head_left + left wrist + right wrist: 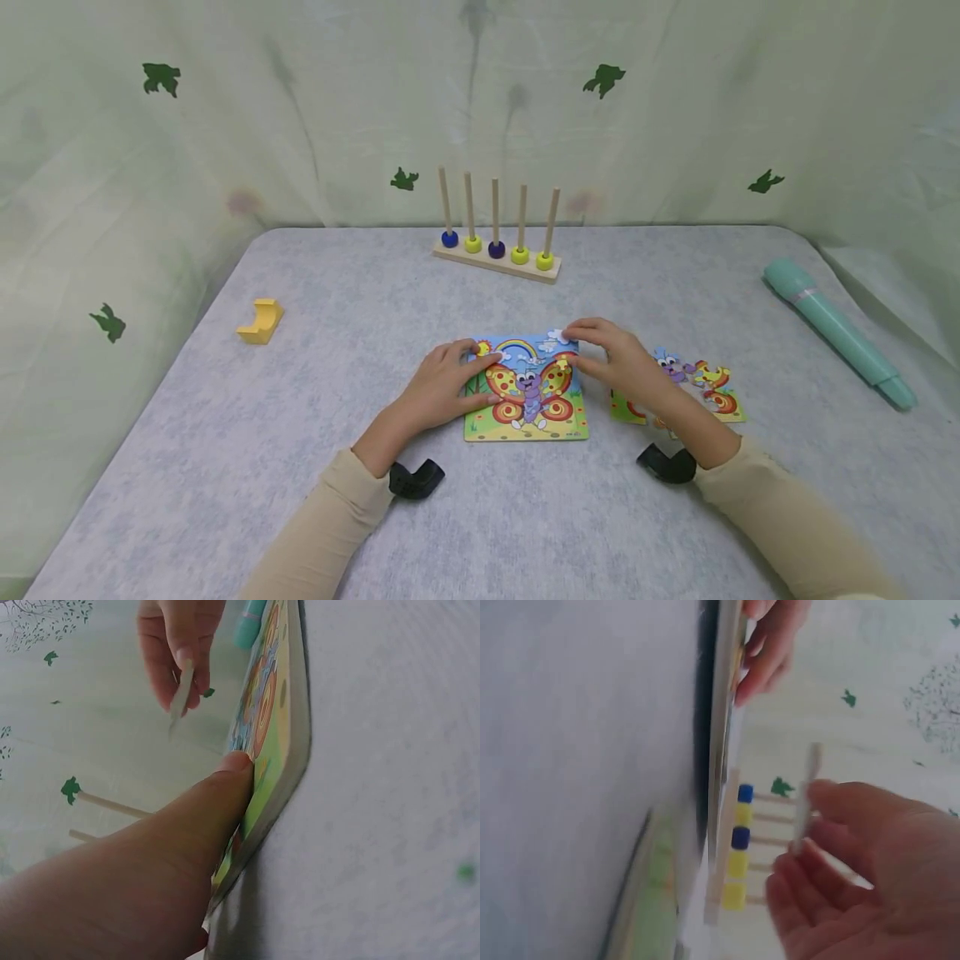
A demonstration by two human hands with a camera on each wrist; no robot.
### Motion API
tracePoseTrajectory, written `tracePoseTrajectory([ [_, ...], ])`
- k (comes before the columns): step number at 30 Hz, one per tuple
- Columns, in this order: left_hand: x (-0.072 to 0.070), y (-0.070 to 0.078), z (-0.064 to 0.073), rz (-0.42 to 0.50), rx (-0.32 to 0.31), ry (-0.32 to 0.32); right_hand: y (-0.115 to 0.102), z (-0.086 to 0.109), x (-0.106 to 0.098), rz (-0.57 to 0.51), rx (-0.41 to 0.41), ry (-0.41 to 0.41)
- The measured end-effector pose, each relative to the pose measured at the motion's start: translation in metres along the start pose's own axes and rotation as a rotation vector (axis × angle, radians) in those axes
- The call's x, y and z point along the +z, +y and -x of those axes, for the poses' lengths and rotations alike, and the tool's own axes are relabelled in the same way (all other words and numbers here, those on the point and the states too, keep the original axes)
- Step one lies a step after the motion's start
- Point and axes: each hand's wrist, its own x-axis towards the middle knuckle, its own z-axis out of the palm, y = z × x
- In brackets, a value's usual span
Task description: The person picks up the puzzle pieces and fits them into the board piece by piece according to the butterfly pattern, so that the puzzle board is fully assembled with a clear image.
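A butterfly jigsaw puzzle [531, 400] in a flat tray lies at the middle of the table. My left hand [438, 387] rests on its left side, thumb and fingers stretched over the picture; the thumb [217, 787] touches the surface in the left wrist view. Over the upper right corner, my right hand [618, 358] pinches a thin puzzle piece [807, 802] between thumb and fingers. The left wrist view shows that puzzle piece [180, 697] edge-on, raised off the tray. Several loose puzzle pieces [722, 402] lie right of the tray, partly hidden by the right forearm.
Behind the puzzle stands a wooden peg rack [495, 262] with blue and yellow beads. A yellow curved block [261, 322] sits at the left, a teal microphone-shaped object [840, 333] at the right. Black wrist mounts [416, 481] show beside both sleeves.
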Motion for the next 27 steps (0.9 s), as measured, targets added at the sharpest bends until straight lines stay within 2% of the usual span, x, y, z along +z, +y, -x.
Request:
tracePoseTrajectory([
  [3, -0.001, 0.001, 0.0, 0.002, 0.006, -0.001, 0.004, -0.004, 0.008, 0.017, 0.038, -0.058],
  [10, -0.003, 0.005, -0.001, -0.011, -0.002, -0.014, 0.015, -0.011, 0.018, 0.061, 0.083, -0.106],
  [19, -0.007, 0.021, -0.007, -0.119, -0.005, 0.005, 0.017, -0.015, 0.021, 0.057, 0.121, -0.158],
  [23, -0.004, 0.029, -0.015, -0.14, 0.063, 0.015, 0.015, -0.017, 0.021, 0.064, 0.123, -0.178],
  [27, 0.001, 0.035, -0.022, -0.153, 0.152, -0.042, 0.014, -0.018, 0.019, 0.069, 0.106, -0.201],
])
